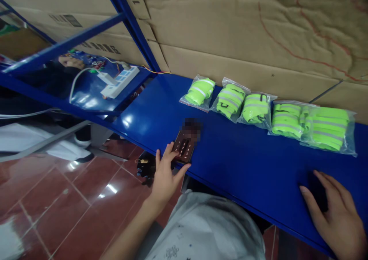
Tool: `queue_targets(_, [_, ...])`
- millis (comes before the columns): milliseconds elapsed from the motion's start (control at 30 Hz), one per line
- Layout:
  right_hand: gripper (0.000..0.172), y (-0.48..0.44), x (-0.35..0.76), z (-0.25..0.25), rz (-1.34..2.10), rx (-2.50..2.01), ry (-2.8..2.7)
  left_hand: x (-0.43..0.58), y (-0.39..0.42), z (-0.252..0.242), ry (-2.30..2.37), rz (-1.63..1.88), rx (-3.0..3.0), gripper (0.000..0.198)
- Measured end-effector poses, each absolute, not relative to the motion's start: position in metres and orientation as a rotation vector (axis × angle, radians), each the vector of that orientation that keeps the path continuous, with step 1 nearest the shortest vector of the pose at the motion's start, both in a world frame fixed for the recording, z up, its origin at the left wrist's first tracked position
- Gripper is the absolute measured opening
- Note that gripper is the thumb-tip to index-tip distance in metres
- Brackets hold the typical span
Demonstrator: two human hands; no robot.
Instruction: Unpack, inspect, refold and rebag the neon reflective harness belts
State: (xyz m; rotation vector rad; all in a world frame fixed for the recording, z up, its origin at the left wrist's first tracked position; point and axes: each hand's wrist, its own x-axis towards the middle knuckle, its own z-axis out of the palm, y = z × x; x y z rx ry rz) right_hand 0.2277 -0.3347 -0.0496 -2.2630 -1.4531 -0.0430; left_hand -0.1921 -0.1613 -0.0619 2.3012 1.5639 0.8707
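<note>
A dark phone [184, 150] lies on the blue table, near its front edge, with rows of light marks on its screen. Its upper part is blurred out. My left hand [167, 170] is open at the phone's near left corner, fingers spread, one fingertip over the lower screen and the thumb by the bottom edge. Farther right, my right hand [335, 212] hovers open and empty at the table's front. Clear bags of neon-yellow reflective straps stand in a row at the back: a leftmost bag [200, 92], a middle bag [255, 108] and a rightmost bag [329, 127].
Cardboard [230, 60] lines the back of the blue table [230, 148]. On the left, beyond a blue frame bar [69, 41], a white power strip [120, 83] with a plugged-in cable sits on another blue table. Another person's hand [71, 61] is there.
</note>
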Motion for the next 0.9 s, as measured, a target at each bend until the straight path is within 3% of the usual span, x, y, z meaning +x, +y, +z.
queue_targets(667, [0.075,-0.333,0.226,-0.046,-0.037,-2.272,-1.450,-0.192,-0.159,-0.053,1.624,0.834,2.263,0.075])
queue_targets(900, [0.075,-0.332,0.223,-0.043,-0.032,-2.274,-1.450,-0.193,-0.151,-0.045,1.667,0.722,2.325,0.074])
